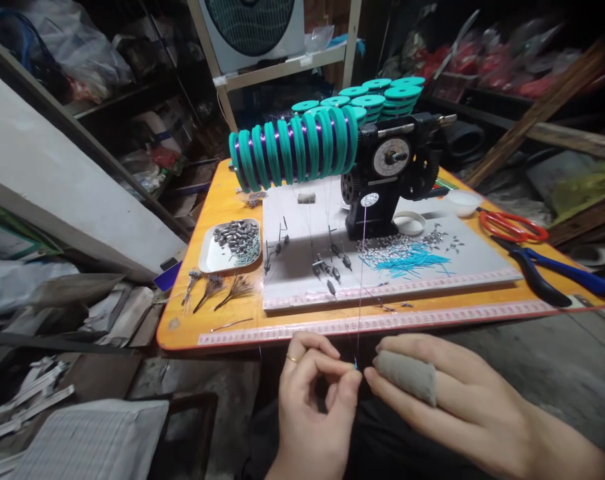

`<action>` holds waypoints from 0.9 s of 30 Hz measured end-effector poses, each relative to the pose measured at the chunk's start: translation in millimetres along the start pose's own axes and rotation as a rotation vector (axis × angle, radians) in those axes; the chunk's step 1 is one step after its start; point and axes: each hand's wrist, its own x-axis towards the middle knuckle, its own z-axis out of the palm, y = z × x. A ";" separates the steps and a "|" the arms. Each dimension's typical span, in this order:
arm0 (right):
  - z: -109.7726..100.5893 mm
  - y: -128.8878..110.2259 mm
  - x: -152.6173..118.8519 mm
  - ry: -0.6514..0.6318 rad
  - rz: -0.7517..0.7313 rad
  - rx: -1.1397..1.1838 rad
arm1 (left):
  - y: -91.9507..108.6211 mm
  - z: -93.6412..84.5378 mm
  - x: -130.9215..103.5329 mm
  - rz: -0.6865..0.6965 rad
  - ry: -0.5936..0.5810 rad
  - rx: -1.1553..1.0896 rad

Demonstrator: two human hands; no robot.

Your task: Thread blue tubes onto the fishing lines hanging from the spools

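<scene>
My left hand (pixel 319 400) is closed in a pinch just in front of the table edge, a ring on one finger. Between its thumb and index finger is a thin purple fishing line (pixel 361 287), with a tiny blue bit (pixel 355 365) at the fingertips. Upward, the line runs taut to the black winding machine (pixel 373 200). My right hand (pixel 452 387) is beside the line, its fingers stretched out and a grey finger cover (pixel 407 377) on one of them. No object shows in it. Teal foam spools (pixel 295 150) wound with purple line sit on the machine's shaft.
Dark weights (pixel 331 288) hang on lines over a white board (pixel 292 267). Blue tube pieces (pixel 405 261) and small metal parts lie on it. A white tray (pixel 207 257) of sinkers stands left; red-handled scissors (pixel 512 227) and blue pliers (pixel 557 267) lie right. More spools (pixel 367 101) stand behind.
</scene>
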 end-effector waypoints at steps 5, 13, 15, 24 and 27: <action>-5.9 16.5 32.5 -0.104 -0.120 0.172 | 16.6 -12.2 4.6 0.439 0.023 0.425; -2.1 17.0 42.9 -0.139 0.139 0.414 | 26.4 -21.3 13.3 -0.031 -0.020 -0.045; -2.4 12.4 29.2 -0.091 0.219 0.385 | 20.1 -13.5 14.2 -0.305 -0.088 -0.433; -3.4 -6.3 -46.8 -0.005 0.422 0.268 | 0.2 28.7 2.9 -0.758 -0.291 -1.107; -5.3 -7.8 -51.9 -0.018 0.307 0.171 | 4.7 25.3 1.4 -0.563 -0.196 -0.817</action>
